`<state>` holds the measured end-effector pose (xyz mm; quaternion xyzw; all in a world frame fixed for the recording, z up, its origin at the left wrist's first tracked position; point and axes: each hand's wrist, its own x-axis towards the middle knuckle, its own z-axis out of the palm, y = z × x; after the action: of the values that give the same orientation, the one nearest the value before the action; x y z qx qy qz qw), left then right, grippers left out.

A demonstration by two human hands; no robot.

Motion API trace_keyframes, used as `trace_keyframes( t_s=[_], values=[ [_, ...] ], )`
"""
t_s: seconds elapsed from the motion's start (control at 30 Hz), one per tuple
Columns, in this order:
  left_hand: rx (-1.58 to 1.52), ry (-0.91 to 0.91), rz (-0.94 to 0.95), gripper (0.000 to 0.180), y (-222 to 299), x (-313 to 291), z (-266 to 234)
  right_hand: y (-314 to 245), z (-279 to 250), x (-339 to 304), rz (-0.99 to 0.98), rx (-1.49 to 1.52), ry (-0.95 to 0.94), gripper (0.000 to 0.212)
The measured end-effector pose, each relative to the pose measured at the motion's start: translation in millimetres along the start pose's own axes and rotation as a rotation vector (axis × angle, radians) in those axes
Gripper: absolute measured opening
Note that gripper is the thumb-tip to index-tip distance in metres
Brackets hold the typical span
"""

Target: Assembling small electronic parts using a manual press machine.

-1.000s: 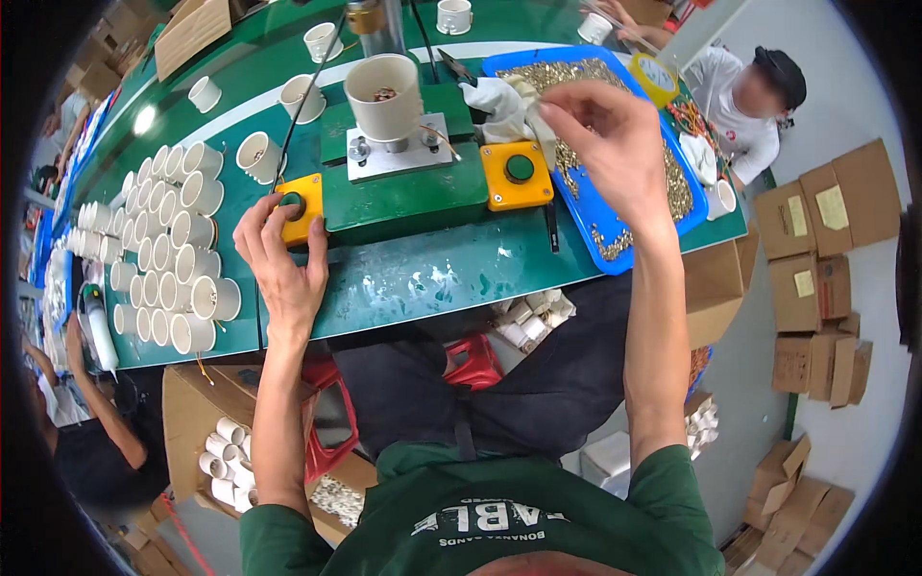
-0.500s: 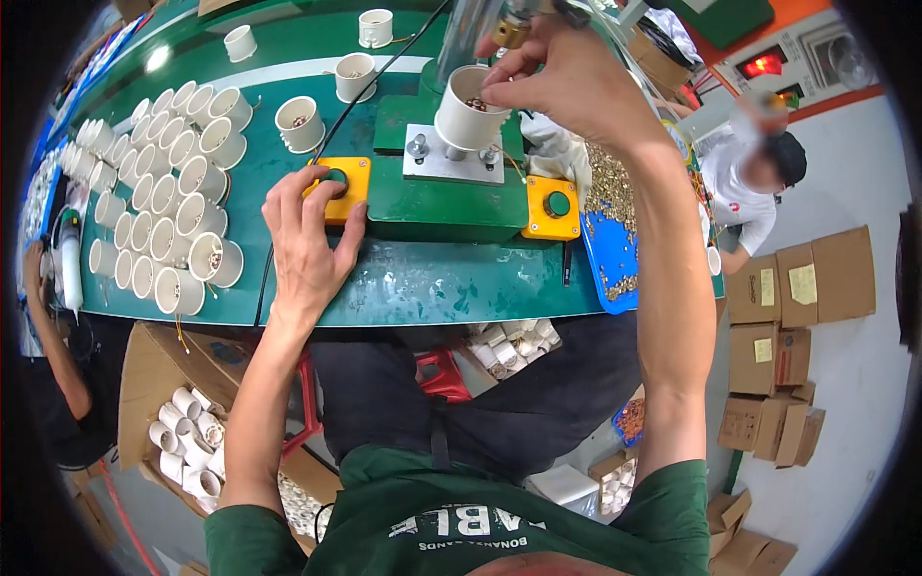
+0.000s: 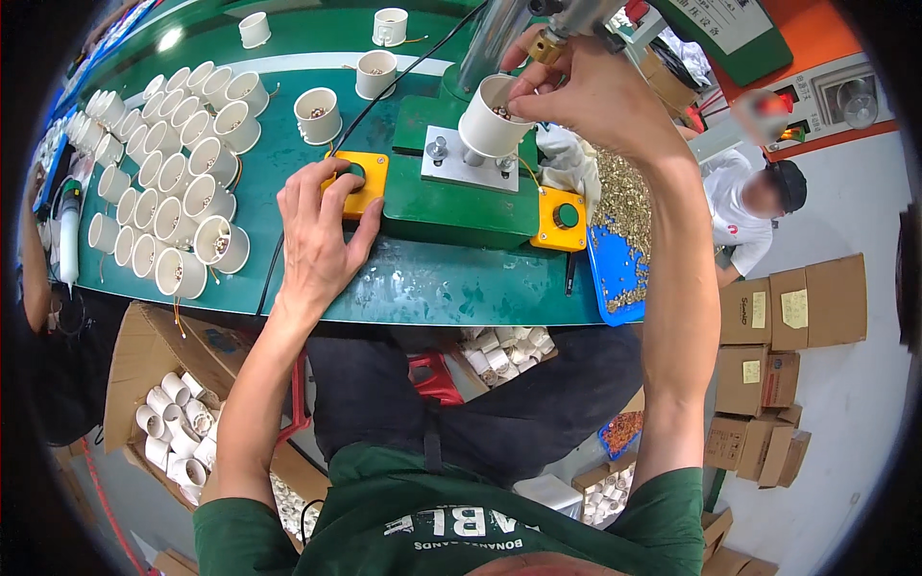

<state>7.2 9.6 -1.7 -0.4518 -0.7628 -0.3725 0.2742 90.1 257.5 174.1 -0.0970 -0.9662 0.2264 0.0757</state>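
The left hand (image 3: 322, 228), half-open and empty, rests on a yellow button box (image 3: 376, 180). The right hand (image 3: 597, 98) dips bent fingers into a white cylindrical cup (image 3: 488, 132) above a metal plate (image 3: 444, 174); its grip is unclear.

That's a wide fisheye up there, the left of a head-worn pair, peering down from above and behind the left grip (image 3: 322, 230) and the right grip (image 3: 603, 101), near enough to take in both forearms (image 3: 678, 317), the surface (image 3: 442, 296) bending away beyond the grips.
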Motion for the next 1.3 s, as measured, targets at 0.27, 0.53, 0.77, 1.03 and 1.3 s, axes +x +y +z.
trace_keyframes(
  t_s=[0.27,0.53,0.77,1.03,1.3],
  values=[
    [0.0,0.0,0.01,0.038,1.8,1.1,-0.7,4.6,1.5,-2.7,-0.098,0.031,0.026,0.017],
    [0.073,0.063,0.068,0.035,-1.2,-3.3,0.0,30.2,44.0,-92.9,0.104,0.079,0.54,0.017],
    [0.134,0.063,0.125,0.03,-0.4,3.1,-1.7,55.5,99.5,-138.1,-0.007,-0.221,0.583,0.015],
    [0.124,0.038,0.086,0.018,4.1,20.4,-3.8,59.9,106.4,-139.8,-0.065,-0.18,0.617,0.021],
    [-0.252,0.048,-0.076,0.053,47.4,80.2,51.4,62.5,120.3,-156.7,-0.039,-0.204,0.698,0.032]
  ],
)
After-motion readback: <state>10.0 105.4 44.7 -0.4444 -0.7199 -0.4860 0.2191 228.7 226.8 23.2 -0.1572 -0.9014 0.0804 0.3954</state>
